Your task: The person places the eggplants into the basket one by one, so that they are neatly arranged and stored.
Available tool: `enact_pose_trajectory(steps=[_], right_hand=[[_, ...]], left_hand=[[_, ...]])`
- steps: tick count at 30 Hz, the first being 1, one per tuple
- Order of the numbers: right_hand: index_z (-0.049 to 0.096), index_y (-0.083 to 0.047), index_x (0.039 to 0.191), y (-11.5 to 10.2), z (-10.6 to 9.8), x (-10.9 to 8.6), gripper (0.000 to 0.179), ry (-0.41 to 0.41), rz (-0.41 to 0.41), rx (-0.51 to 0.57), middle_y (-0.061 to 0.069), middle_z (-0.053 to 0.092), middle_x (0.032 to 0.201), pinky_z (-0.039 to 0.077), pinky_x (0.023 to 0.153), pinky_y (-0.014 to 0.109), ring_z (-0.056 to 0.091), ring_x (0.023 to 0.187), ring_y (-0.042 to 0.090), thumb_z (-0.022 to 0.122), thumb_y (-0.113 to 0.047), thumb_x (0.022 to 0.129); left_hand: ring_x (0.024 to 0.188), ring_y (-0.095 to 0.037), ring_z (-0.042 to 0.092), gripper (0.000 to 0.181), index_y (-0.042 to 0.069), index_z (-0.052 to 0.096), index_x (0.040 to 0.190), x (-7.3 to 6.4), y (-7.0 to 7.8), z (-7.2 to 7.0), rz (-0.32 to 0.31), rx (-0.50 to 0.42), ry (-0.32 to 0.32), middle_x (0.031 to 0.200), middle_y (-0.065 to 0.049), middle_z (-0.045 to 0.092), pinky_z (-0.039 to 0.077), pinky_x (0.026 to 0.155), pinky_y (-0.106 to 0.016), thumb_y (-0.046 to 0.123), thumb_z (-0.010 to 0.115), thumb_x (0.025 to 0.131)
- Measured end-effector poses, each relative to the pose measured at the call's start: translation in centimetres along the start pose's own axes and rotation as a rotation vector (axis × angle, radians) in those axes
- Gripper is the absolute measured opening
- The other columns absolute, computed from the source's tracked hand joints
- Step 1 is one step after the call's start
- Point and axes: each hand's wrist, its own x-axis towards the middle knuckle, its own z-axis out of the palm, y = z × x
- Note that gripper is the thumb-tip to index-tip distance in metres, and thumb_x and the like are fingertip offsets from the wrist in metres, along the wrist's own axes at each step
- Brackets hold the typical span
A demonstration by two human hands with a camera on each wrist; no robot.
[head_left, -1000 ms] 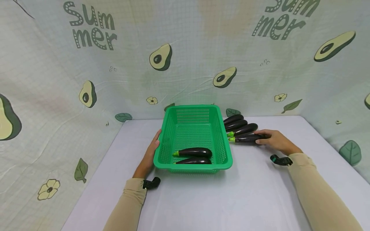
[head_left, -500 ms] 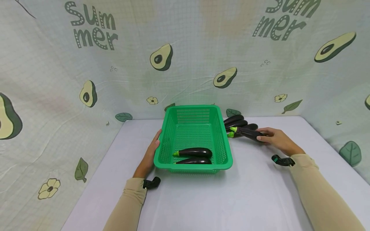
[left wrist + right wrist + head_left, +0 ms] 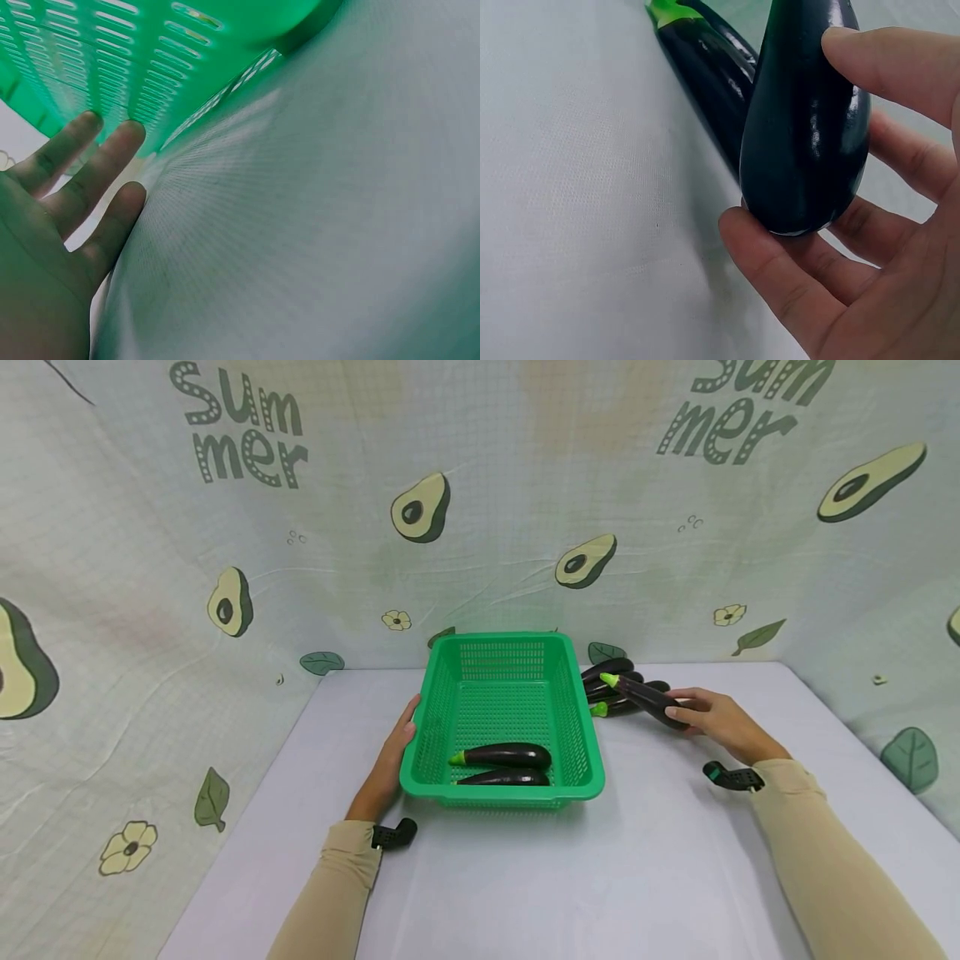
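A glossy dark eggplant [image 3: 647, 697] is gripped at its thick end by my right hand [image 3: 716, 720]. Its green stem end tilts up and left, over the other eggplants [image 3: 618, 707] on the table. In the right wrist view, thumb and fingers wrap the held eggplant [image 3: 806, 142], with another eggplant [image 3: 712, 82] lying behind it. My left hand [image 3: 387, 768] rests against the left side of a green plastic basket [image 3: 504, 792]. The left wrist view shows its fingers [image 3: 97, 176] straight and spread at the slotted wall. Two eggplants [image 3: 506, 755] lie in the basket's near part.
The basket stands mid-table on a white cloth [image 3: 517, 885]. Right behind its right wall, several eggplants lie close together. A hanging cloth [image 3: 495, 552] printed with avocados and leaves borders the table at the back and sides.
My right hand has lifted the nearest eggplant of the row, its stem end swinging up and away over the others. The left hand and basket have stayed in place.
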Motion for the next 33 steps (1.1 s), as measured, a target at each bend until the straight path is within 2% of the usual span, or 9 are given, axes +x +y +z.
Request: enact_pose_trajectory(steps=[4,8,12,15,18,24,29,33], right_hand=[[0.038,-0.001,0.151,-0.2,0.2,-0.2,0.071,0.009,-0.025,0.043,0.032,0.044,0.144,0.053,0.091,0.041,0.062,0.109,0.026,0.064,-0.042,0.099],[0.037,0.002,0.150,-0.4,0.6,-0.4,0.071,0.034,-0.054,0.107,0.032,0.043,0.145,0.054,0.091,0.040,0.065,0.102,0.016,0.065,-0.039,0.099],[0.037,0.003,0.149,-0.6,1.2,-0.5,0.071,0.068,-0.066,0.132,0.031,0.042,0.145,0.054,0.089,0.037,0.064,0.099,0.009,0.065,-0.039,0.099],[0.037,0.004,0.149,-0.9,1.6,-0.7,0.071,0.087,-0.077,0.157,0.031,0.042,0.144,0.055,0.088,0.034,0.064,0.098,0.006,0.064,-0.038,0.099],[0.036,0.006,0.149,-1.2,1.9,-0.9,0.070,0.096,-0.096,0.210,0.030,0.041,0.143,0.055,0.088,0.034,0.064,0.098,0.005,0.064,-0.035,0.100],[0.036,0.007,0.148,-1.2,2.4,-1.1,0.067,0.112,-0.115,0.287,0.024,0.040,0.142,0.054,0.090,0.037,0.062,0.101,0.005,0.064,-0.032,0.100],[0.038,0.006,0.148,-1.2,2.7,-1.1,0.067,0.116,-0.113,0.298,0.024,0.037,0.144,0.054,0.090,0.037,0.062,0.102,0.006,0.064,-0.033,0.100],[0.037,0.006,0.149,-1.3,2.9,-0.8,0.068,0.112,-0.110,0.308,0.026,0.038,0.144,0.054,0.090,0.036,0.062,0.102,0.008,0.064,-0.034,0.100]], left_hand=[[0.151,-0.017,0.007,0.052,0.031,0.012,0.162,-0.1,0.5,0.0,-0.003,0.001,-0.010,0.166,0.006,0.011,0.007,0.117,-0.054,0.035,0.021,0.111],[0.151,-0.022,0.007,0.054,0.019,0.010,0.163,-0.4,2.1,0.1,-0.001,0.007,-0.023,0.167,-0.002,0.009,0.008,0.117,-0.054,0.029,0.022,0.111],[0.151,-0.022,0.007,0.056,0.015,0.009,0.163,-0.8,3.6,0.4,-0.011,0.017,-0.030,0.167,-0.003,0.009,0.009,0.117,-0.054,0.027,0.022,0.111],[0.151,-0.022,0.007,0.056,0.015,0.009,0.163,-0.8,3.7,0.5,-0.014,0.018,-0.029,0.167,-0.003,0.010,0.009,0.117,-0.055,0.027,0.022,0.111],[0.151,-0.022,0.006,0.055,0.016,0.010,0.163,-0.6,2.9,0.3,-0.010,0.011,-0.023,0.167,-0.003,0.010,0.008,0.117,-0.056,0.028,0.022,0.111],[0.151,-0.021,0.005,0.053,0.027,0.011,0.163,0.2,0.3,0.1,0.000,0.005,-0.012,0.167,0.002,0.009,0.007,0.117,-0.056,0.032,0.021,0.111],[0.151,-0.018,0.008,0.052,0.036,0.015,0.161,0.2,-0.1,0.2,0.009,0.024,0.002,0.166,0.008,0.012,0.008,0.117,-0.056,0.040,0.022,0.110],[0.150,-0.016,0.010,0.051,0.038,0.017,0.161,0.2,-0.1,0.1,0.009,0.024,0.015,0.165,0.010,0.014,0.009,0.117,-0.055,0.041,0.024,0.110]])
